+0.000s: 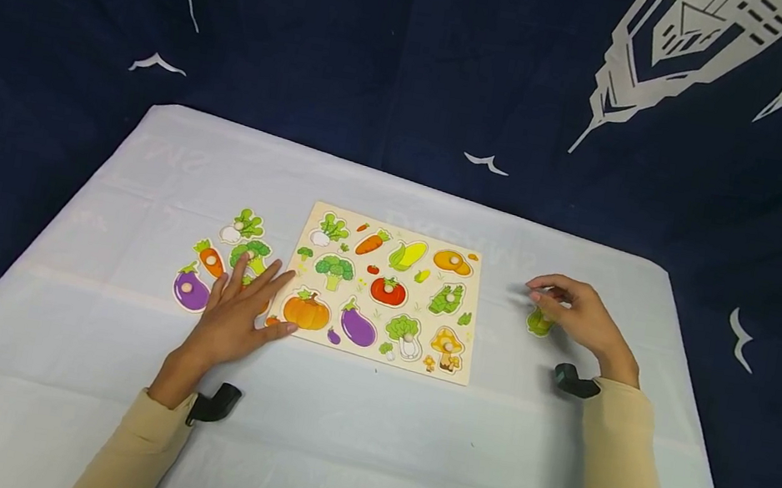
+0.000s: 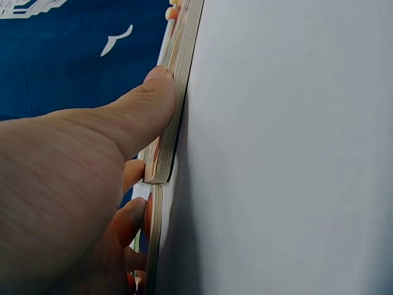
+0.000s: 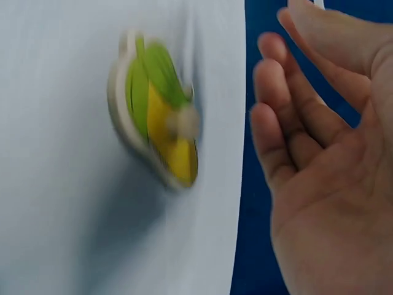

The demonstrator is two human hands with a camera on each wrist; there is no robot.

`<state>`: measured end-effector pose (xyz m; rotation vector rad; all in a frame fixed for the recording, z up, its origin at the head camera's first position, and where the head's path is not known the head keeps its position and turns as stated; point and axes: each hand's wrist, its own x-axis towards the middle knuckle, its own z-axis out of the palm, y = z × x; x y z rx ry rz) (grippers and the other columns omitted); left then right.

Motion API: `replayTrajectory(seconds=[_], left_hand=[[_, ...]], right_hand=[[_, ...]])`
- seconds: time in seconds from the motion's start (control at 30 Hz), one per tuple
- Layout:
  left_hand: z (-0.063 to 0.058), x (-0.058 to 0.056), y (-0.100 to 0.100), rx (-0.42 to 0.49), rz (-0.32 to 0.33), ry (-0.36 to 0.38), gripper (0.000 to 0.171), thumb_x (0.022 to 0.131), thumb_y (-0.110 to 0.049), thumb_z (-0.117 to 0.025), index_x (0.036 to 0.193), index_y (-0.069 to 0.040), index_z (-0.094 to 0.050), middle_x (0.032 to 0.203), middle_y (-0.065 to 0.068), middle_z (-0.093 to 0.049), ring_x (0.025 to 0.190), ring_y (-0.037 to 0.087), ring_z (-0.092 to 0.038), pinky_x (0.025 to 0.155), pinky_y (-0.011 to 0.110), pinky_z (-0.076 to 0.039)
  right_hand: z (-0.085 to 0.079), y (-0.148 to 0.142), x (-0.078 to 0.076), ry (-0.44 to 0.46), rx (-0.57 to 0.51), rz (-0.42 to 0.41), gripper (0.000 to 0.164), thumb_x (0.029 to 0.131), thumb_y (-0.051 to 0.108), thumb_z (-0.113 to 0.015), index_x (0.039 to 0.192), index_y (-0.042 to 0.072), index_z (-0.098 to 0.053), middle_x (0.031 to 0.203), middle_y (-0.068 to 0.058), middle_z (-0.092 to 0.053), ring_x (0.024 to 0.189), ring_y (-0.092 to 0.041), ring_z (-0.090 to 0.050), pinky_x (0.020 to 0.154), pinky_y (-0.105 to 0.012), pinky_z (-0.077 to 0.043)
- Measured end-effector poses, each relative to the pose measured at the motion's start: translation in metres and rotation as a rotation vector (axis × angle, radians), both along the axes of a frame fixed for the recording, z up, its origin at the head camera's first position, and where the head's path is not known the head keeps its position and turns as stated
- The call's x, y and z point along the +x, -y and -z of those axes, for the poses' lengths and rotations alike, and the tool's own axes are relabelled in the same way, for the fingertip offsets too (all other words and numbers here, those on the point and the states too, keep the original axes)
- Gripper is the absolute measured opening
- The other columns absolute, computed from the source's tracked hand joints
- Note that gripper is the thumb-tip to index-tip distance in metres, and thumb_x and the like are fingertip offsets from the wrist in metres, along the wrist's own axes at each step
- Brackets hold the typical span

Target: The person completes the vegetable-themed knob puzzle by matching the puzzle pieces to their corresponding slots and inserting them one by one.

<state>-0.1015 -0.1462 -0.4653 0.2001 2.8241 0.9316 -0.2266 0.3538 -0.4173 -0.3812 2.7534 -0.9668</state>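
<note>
A wooden vegetable puzzle board [image 1: 368, 308] lies on the table, some of its vegetables bearing small knobs. My left hand [image 1: 230, 324] rests spread at its near left corner, thumb along the front edge. Those fingers also reach over loose pieces: a broccoli piece [image 1: 250, 253] and others partly hidden. To the right of the board, my right hand [image 1: 581, 316] hovers beside a corn piece [image 1: 539, 324]. In the right wrist view this corn piece [image 3: 153, 114] is blurred, tilted and throws a shadow on the cloth. The loosely bent fingers [image 3: 273, 132] are apart from it.
Further left are a radish piece [image 1: 242, 227], a carrot piece [image 1: 210, 259] and an eggplant piece [image 1: 190, 290]. A white cloth [image 1: 360, 450] covers the table. Behind it hangs a dark blue curtain [image 1: 390, 50] with white drawings.
</note>
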Motion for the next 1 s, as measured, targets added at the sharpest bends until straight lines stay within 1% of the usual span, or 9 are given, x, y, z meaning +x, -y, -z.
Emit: replayTrajectory(seconds=[0.13, 0.27, 0.43, 0.57, 0.67, 0.8, 1.0], left_hand=[[0.0, 0.0, 0.0, -0.001, 0.0, 0.004, 0.082, 0.09, -0.04, -0.072, 0.158, -0.016, -0.032, 0.167, 0.013, -0.021, 0.153, 0.043, 0.014, 0.12, 0.064, 0.011], [0.0, 0.001, 0.0, 0.002, -0.002, 0.002, 0.082, 0.09, -0.039, -0.072, 0.158, -0.015, -0.032, 0.167, 0.013, -0.021, 0.153, 0.043, 0.014, 0.12, 0.064, 0.011], [0.001, 0.001, 0.0, 0.007, 0.0, -0.002, 0.082, 0.09, -0.04, -0.072, 0.158, -0.016, -0.032, 0.167, 0.013, -0.021, 0.154, 0.042, 0.014, 0.12, 0.064, 0.011], [0.001, 0.0, 0.0, 0.001, 0.002, -0.002, 0.082, 0.09, -0.04, -0.072, 0.158, -0.016, -0.032, 0.167, 0.013, -0.021, 0.153, 0.042, 0.014, 0.12, 0.064, 0.011], [0.0, 0.0, 0.0, -0.001, 0.003, -0.004, 0.082, 0.09, -0.04, -0.072, 0.158, -0.015, -0.032, 0.167, 0.013, -0.021, 0.153, 0.042, 0.014, 0.12, 0.064, 0.011], [0.0, 0.0, 0.0, 0.001, 0.006, -0.002, 0.082, 0.09, -0.04, -0.072, 0.158, -0.016, -0.032, 0.167, 0.013, -0.021, 0.154, 0.042, 0.015, 0.119, 0.064, 0.012], [-0.001, 0.0, 0.0, 0.006, 0.006, -0.009, 0.082, 0.09, -0.039, -0.072, 0.158, -0.015, -0.032, 0.167, 0.014, -0.021, 0.154, 0.042, 0.015, 0.119, 0.064, 0.011]], right_hand=[[-0.003, -0.013, 0.002, 0.098, -0.018, -0.028, 0.028, 0.099, 0.019, -0.064, 0.124, 0.005, -0.067, 0.116, -0.017, -0.069, 0.09, -0.014, -0.062, 0.074, -0.021, -0.05], [-0.003, -0.022, 0.003, 0.132, 0.007, -0.05, 0.025, 0.099, 0.014, -0.063, 0.121, 0.003, -0.069, 0.119, -0.018, -0.067, 0.093, -0.011, -0.062, 0.079, -0.016, -0.049], [0.0, -0.03, 0.003, 0.129, 0.04, -0.053, 0.022, 0.097, 0.012, -0.066, 0.116, 0.003, -0.07, 0.12, -0.017, -0.067, 0.092, -0.01, -0.055, 0.076, -0.014, -0.047], [0.003, -0.034, 0.003, 0.125, 0.035, -0.053, 0.02, 0.096, 0.005, -0.064, 0.114, 0.001, -0.071, 0.119, -0.018, -0.066, 0.089, -0.009, -0.052, 0.074, -0.014, -0.045], [0.007, -0.035, 0.004, 0.127, 0.028, -0.053, 0.02, 0.097, 0.001, -0.06, 0.114, -0.001, -0.07, 0.121, -0.021, -0.066, 0.09, -0.007, -0.052, 0.076, -0.013, -0.046], [0.011, -0.036, 0.004, 0.131, 0.026, -0.055, 0.02, 0.096, 0.0, -0.061, 0.114, -0.004, -0.069, 0.121, -0.024, -0.065, 0.091, -0.006, -0.053, 0.076, -0.012, -0.046], [0.015, -0.037, 0.003, 0.127, 0.022, -0.039, 0.021, 0.094, 0.003, -0.066, 0.113, -0.003, -0.07, 0.113, -0.02, -0.066, 0.087, -0.008, -0.053, 0.073, -0.014, -0.047]])
